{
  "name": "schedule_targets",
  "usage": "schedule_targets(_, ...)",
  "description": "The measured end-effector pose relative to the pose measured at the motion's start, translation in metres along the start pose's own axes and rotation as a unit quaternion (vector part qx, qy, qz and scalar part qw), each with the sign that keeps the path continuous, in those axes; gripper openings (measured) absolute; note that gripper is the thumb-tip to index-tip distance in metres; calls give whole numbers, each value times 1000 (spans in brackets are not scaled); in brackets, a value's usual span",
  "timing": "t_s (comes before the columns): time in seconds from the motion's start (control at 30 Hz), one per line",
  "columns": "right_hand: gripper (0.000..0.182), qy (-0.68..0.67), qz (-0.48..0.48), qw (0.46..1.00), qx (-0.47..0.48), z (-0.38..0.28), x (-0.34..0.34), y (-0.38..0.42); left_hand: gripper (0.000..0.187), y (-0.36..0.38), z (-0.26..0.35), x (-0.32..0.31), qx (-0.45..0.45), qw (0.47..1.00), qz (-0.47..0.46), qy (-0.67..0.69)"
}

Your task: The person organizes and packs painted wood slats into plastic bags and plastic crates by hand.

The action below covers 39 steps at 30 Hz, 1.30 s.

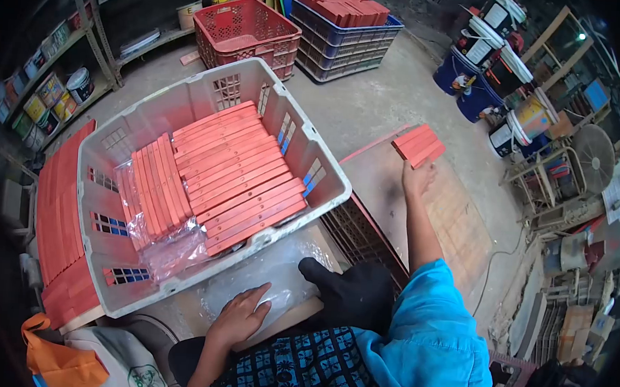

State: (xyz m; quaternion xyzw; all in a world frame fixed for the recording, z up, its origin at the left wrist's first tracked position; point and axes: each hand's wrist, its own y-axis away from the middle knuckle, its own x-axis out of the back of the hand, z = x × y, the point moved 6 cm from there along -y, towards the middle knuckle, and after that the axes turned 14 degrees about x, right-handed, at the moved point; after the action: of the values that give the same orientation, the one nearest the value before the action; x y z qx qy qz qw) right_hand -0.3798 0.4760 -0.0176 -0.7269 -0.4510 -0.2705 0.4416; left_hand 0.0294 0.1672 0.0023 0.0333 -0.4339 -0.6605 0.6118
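My right hand point(419, 177) is stretched out over the board on the right. Its fingers close on the near edge of a small row of red wooden strips point(419, 145) lying side by side. My left hand point(238, 317) rests with fingers apart on clear plastic film point(277, 269), just in front of the grey crate. In that grey plastic crate point(261, 66), many more red wooden strips point(234, 164) lie in two groups, partly wrapped in clear plastic at the near left.
A wooden board point(450, 223) spans the right side. Long red strips point(60, 214) are stacked left of the crate. Behind stand a red crate point(245, 30) and stacked blue crates point(344, 43). Paint buckets point(479, 44) line the right; shelves of cans the left. An orange bag point(65, 359) sits lower left.
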Motion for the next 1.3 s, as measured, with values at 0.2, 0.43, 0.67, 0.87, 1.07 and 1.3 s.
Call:
schedule_targets(0.2, 102, 91, -106, 977, -163, 39, -84, -79, 49, -30, -22, -16, 90, 994, 4, -55)
schedule_targets(0.43, 95, 162, -201, 944, -206, 20, -95, -100, 53, -48, -28, -18, 138, 988, -20, -63)
schedule_targets(0.67, 99, 123, -238, 962, -57, 66, -74, -72, 53, -50, -32, -19, 129, 991, -27, -40)
schedule_targets(0.87, 102, 124, -313, 922, 191, 139, 5, 13, 52, -52, -27, -22, 91, 993, -3, -72)
schedule_targets(1.07, 108, 73, -369, 860, 345, 223, 119, 108, 46, -60, -8, -43, 32, 997, 3, -70)
schedule_targets(1.3, 98, -4, -215, 963, 162, 266, 210, 178, 46, -103, 121, -79, -151, 987, -3, 57)
